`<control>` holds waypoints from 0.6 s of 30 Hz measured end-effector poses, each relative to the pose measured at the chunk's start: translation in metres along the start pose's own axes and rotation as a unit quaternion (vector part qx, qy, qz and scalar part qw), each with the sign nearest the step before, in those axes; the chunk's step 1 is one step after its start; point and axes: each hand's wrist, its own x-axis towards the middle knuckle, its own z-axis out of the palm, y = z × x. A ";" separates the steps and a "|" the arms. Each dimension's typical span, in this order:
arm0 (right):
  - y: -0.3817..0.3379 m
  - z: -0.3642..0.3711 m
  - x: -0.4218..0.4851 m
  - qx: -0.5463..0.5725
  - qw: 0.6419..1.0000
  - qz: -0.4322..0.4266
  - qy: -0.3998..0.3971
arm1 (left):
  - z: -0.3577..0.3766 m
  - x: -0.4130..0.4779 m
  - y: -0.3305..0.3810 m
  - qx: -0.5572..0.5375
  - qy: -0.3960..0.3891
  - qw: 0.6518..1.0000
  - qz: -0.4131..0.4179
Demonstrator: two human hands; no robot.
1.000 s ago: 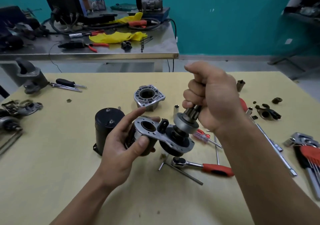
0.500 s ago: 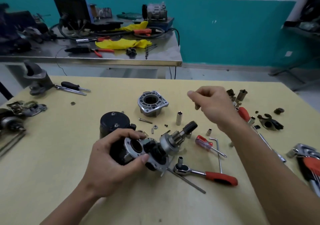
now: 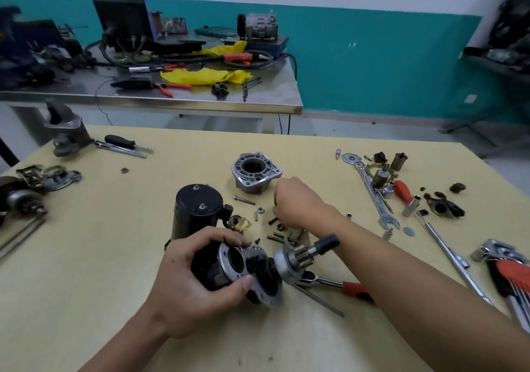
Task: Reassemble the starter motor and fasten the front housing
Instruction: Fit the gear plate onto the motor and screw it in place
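My left hand (image 3: 198, 282) grips a starter motor assembly (image 3: 229, 268) low over the table; its silver end plate and toothed pinion shaft (image 3: 301, 255) point right. My right hand (image 3: 298, 202) reaches down over loose bolts and nuts (image 3: 279, 238) lying between the assembly and the silver front housing (image 3: 252, 175). Its fingertips are turned down and away, so I cannot see whether they pinch anything. A black cylindrical motor body (image 3: 198, 208) stands upright just behind my left hand.
A red-handled ratchet (image 3: 344, 285) and a thin rod lie under my right forearm. A spanner (image 3: 375, 199), sockets, an extension bar (image 3: 447, 248) and a hex key set (image 3: 513, 274) lie at right. Other motor parts (image 3: 43, 179) sit at the left edge.
My right hand let go of the pinion shaft and moved away and down to the loose bolts. My left hand lowered the assembly toward the table.
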 end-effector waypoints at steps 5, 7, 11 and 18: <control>0.001 0.000 -0.006 -0.047 0.997 -0.016 -0.063 | 0.000 0.000 0.000 0.001 -0.005 1.000 -0.002; 0.002 -0.008 -0.008 -0.050 0.995 -0.034 -0.085 | -0.001 -0.001 0.000 0.002 -0.006 1.000 -0.003; 0.009 -0.055 -0.023 0.169 0.983 -0.060 -0.047 | 0.000 -0.001 -0.002 0.002 -0.008 1.000 -0.012; -0.014 -0.062 -0.080 0.336 0.906 -0.199 -0.163 | 0.003 -0.002 -0.007 0.029 -0.010 0.999 -0.018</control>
